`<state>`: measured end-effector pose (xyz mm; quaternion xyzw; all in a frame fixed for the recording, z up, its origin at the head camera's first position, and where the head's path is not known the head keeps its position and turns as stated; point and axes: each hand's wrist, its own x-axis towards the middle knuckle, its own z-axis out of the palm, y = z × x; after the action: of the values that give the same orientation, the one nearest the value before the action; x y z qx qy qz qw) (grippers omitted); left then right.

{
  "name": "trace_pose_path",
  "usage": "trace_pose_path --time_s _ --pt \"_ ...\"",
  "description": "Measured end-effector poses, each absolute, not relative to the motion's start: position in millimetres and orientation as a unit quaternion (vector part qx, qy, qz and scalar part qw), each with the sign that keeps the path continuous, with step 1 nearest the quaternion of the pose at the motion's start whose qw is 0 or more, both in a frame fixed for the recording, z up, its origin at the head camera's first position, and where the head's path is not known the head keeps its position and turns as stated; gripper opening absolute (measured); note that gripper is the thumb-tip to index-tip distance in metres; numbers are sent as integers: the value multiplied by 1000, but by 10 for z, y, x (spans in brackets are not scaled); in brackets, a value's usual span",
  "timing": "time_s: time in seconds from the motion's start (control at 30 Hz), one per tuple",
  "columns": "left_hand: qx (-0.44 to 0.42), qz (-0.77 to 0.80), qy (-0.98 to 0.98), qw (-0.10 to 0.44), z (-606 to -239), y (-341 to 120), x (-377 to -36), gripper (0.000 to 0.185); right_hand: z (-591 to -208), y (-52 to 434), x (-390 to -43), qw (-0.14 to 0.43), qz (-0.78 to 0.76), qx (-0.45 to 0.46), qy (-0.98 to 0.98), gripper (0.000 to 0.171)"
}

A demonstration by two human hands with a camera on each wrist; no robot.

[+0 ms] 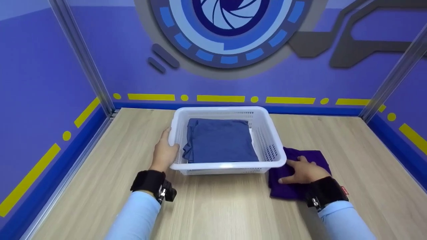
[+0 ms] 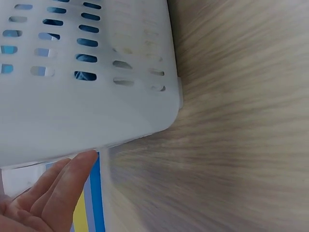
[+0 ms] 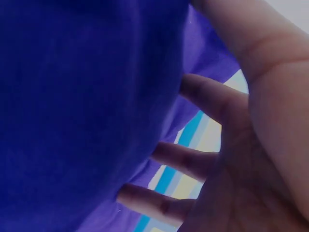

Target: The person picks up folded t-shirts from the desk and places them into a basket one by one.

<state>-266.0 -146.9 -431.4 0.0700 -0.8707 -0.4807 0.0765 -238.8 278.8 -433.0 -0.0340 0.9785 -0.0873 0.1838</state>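
Note:
A white plastic basket [image 1: 227, 165] with slotted sides stands mid-table, holding a folded blue-grey garment [image 1: 220, 141]. My left hand [image 1: 165, 153] grips the basket's left rim, thumb on top and fingers along the outside; those fingers [image 2: 63, 188] also show under the rim in the left wrist view. To the basket's right lies a folded purple garment [image 1: 280, 190], its far left corner beside the basket's wall. My right hand [image 1: 307, 171] rests on it with spread fingers. In the right wrist view the fingertips [image 3: 190, 86] touch the purple cloth [image 3: 82, 106]; the thumb's tip is hidden.
The wooden tabletop [image 1: 220, 210] extends around the basket. A blue-purple printed back wall [image 1: 116, 66] closes off the far edge, with side panels left and right. Metal posts [image 1: 85, 60] stand at the back corners. A small red tag [image 1: 344, 190] shows beside the right wrist.

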Motion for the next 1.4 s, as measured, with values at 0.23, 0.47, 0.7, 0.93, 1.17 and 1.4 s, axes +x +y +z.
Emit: trace_pose_path --time_s 0.23,0.47,0.7,0.93,1.17,1.4 --pt "71 -484 -869 74 -4329 -1488 -2669 69 -4322 2695 -2083 175 -73 -58 980 104" --pt "72 -489 -866 78 -4328 -1473 -2672 69 -4320 2629 -1783 165 -64 -90 980 105" --pt "62 -496 -862 84 -4316 -1462 -2676 70 -4355 2494 -1506 158 -80 -105 978 103" --pt "71 -496 -862 82 -4303 -1463 -2660 71 -4357 2287 -1349 168 -69 -107 977 104" --pt "68 -496 -862 83 -4316 -1474 -2665 69 -4373 2041 -1276 172 -52 -104 978 107" --pt "70 -497 -861 78 -4335 -1485 -2669 70 -4417 1712 -1219 161 -41 -112 980 110"
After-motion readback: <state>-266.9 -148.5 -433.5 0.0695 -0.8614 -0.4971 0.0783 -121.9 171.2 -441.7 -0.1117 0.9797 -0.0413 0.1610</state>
